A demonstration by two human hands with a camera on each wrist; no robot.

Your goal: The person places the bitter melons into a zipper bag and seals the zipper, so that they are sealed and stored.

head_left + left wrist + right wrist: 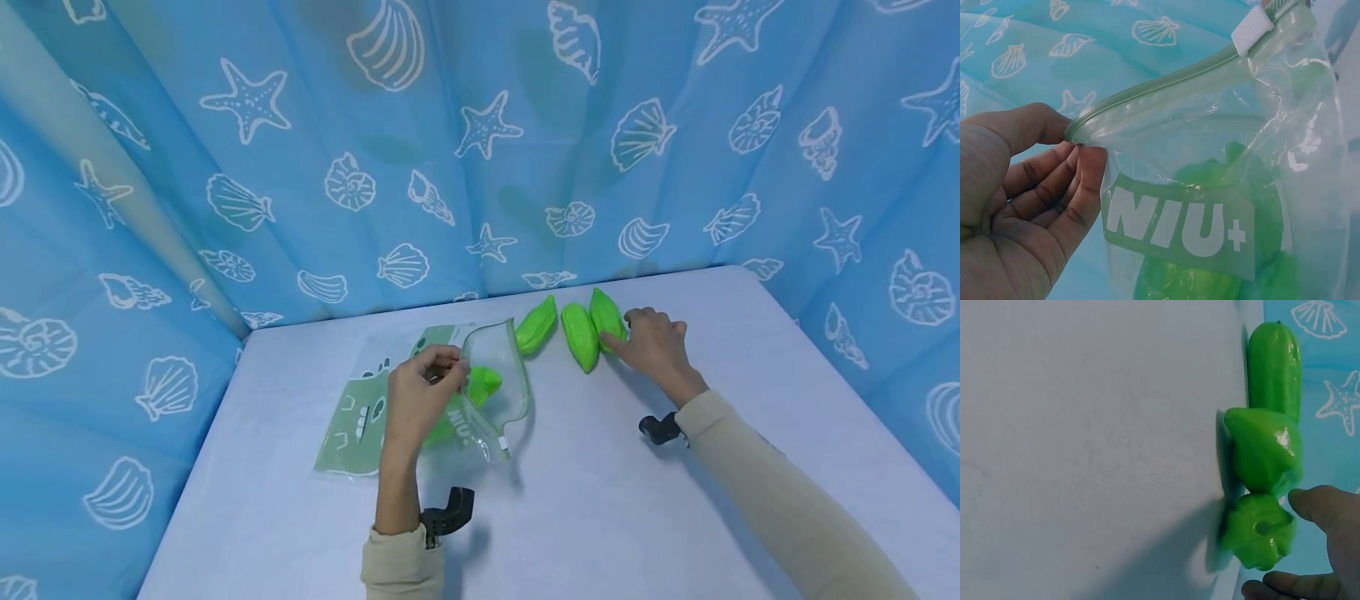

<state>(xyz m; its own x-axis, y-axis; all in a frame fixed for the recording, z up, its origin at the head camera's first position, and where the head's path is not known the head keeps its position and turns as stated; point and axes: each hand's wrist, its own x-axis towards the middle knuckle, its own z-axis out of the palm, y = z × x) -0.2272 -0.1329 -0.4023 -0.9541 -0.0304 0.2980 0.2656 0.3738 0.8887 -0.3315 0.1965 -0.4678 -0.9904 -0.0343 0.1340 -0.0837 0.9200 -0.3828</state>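
Observation:
My left hand (420, 400) pinches the rim of a clear and green slider zip bag (1166, 156) between thumb and fingers. The bag's mouth gapes toward the right, and glossy green fruit-like pieces (483, 385) show inside it. Outside the bag, three long ribbed green fruits with pointed ends lie side by side: a left one (536, 325), a middle one (580, 337) and a right one (607, 317). Around the right fruit, my right hand (660, 346) spreads thumb and fingers. Its thumb (1319, 503) lies close to that fruit, while the fingers (1304, 585) stand apart from it.
A white-covered table (585, 500) carries everything. Blue curtains (487, 192) with white shells and starfish hang behind it and at both sides. The bag's white slider (1252, 31) sits at one end of the zip. Each wrist wears a black camera (450, 512).

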